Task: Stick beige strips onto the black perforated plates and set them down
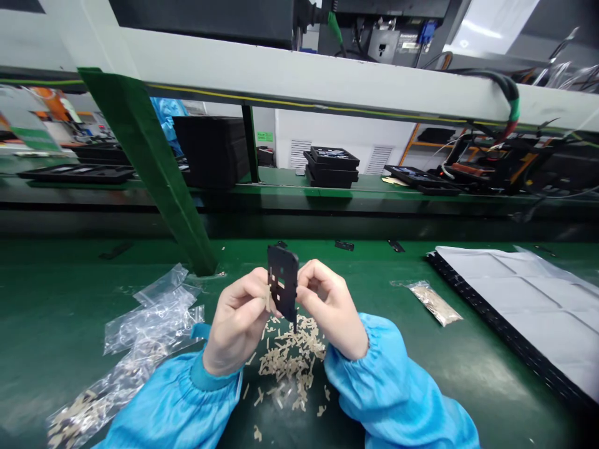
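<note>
A thin black plastic panel with small cut-outs (282,280) is held upright between my hands, above the green bench. My right hand (327,305) has its thumb and forefinger closed at the panel's right edge. On the left side, my left hand (243,312) is closed, pinching a small beige strip (268,298) close to the panel's face; some of its fingers go behind the panel. Beneath both hands lies a loose heap of small beige pieces (290,362), scattered over the bench top.
Clear plastic bags (145,337), some with beige pieces, lie at left. A small filled bag (435,302) and a black tray under white sheeting (519,299) are at right. Small black parts (345,246) lie behind. A green post (150,174) rises at left; black trays (332,167) stand beyond.
</note>
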{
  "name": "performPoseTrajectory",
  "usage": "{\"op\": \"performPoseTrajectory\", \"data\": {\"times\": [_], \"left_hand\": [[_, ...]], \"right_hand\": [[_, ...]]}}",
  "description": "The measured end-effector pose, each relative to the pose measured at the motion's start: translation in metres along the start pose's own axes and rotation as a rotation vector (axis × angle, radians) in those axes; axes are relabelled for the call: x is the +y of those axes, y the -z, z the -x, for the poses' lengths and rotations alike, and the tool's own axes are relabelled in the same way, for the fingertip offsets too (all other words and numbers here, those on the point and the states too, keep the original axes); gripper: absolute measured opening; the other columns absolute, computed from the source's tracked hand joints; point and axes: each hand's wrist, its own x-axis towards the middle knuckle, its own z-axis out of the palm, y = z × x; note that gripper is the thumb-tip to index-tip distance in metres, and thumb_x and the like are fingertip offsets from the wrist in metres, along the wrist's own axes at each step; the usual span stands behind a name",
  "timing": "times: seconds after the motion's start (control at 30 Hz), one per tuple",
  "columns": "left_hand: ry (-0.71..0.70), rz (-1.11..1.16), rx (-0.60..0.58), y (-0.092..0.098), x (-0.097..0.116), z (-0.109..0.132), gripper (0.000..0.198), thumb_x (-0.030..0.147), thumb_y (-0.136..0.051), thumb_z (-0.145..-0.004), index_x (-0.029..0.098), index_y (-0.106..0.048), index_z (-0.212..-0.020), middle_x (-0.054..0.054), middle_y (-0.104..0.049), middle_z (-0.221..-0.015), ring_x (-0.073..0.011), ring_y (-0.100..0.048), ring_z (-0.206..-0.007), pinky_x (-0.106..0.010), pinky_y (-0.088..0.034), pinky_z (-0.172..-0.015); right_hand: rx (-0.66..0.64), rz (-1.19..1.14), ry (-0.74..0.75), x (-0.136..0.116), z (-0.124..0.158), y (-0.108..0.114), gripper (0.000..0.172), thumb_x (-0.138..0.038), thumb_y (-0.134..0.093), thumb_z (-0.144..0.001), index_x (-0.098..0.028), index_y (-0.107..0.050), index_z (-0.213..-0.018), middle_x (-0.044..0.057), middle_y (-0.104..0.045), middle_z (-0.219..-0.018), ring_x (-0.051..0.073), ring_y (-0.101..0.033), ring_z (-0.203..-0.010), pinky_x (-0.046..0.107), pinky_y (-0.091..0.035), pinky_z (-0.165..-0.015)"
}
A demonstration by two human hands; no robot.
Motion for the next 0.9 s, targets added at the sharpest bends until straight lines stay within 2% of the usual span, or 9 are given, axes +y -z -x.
{"op": "performPoseTrajectory", "data": {"times": [0.13,0.27,0.43,0.6,0.9], "left_hand": [[0.085,0.012,0.018,-0.003,0.005,0.002,0.015,0.02,-0.057,-0.073,0.017,-0.058,-0.059,0.0,-0.051,-0.06,-0.0123,-0.05,-0.06,-0.025,-0.04,-0.058],[0.179,0.069,0.025,-0.004,0.008,0.001,0.015,0.021,-0.058,-0.072,0.016,-0.057,-0.058,0.001,-0.049,-0.06,-0.0103,-0.048,-0.058,-0.023,-0.038,-0.056],[0.35,0.174,0.058,-0.008,0.015,-0.001,0.015,0.02,-0.061,-0.07,0.015,-0.057,-0.056,0.002,-0.05,-0.056,-0.0077,-0.048,-0.054,-0.018,-0.039,-0.052],[0.487,0.259,0.121,-0.012,0.021,0.001,0.014,0.017,-0.062,-0.069,0.013,-0.057,-0.056,0.003,-0.053,-0.057,-0.0047,-0.049,-0.05,-0.014,-0.04,-0.049],[0.529,0.343,0.159,-0.016,0.021,0.003,0.014,0.015,-0.062,-0.07,0.012,-0.057,-0.057,0.002,-0.054,-0.055,-0.0041,-0.05,-0.05,-0.012,-0.043,-0.049]], "right_hand": [[-0.174,-0.147,0.091,0.001,0.001,0.003,0.012,-0.026,-0.046,-0.082,-0.018,-0.047,-0.072,0.0,-0.048,-0.068,0.012,-0.045,-0.063,0.027,-0.037,-0.06],[-0.284,-0.017,0.232,-0.003,0.004,0.005,0.017,-0.025,-0.049,-0.083,-0.019,-0.042,-0.068,0.0,-0.047,-0.067,0.013,-0.045,-0.065,0.028,-0.038,-0.063],[-0.305,-0.07,0.297,-0.003,0.003,0.006,0.019,-0.02,-0.047,-0.085,-0.019,-0.042,-0.067,0.001,-0.051,-0.073,0.011,-0.046,-0.066,0.025,-0.038,-0.062],[-0.322,-0.079,0.299,0.0,0.003,0.009,0.018,-0.02,-0.046,-0.086,-0.019,-0.045,-0.069,0.0,-0.049,-0.07,0.01,-0.044,-0.061,0.024,-0.039,-0.06],[-0.331,-0.03,0.333,0.0,0.001,0.009,0.016,-0.023,-0.044,-0.088,-0.02,-0.046,-0.072,0.003,-0.056,-0.075,0.015,-0.053,-0.071,0.027,-0.043,-0.063]]}}
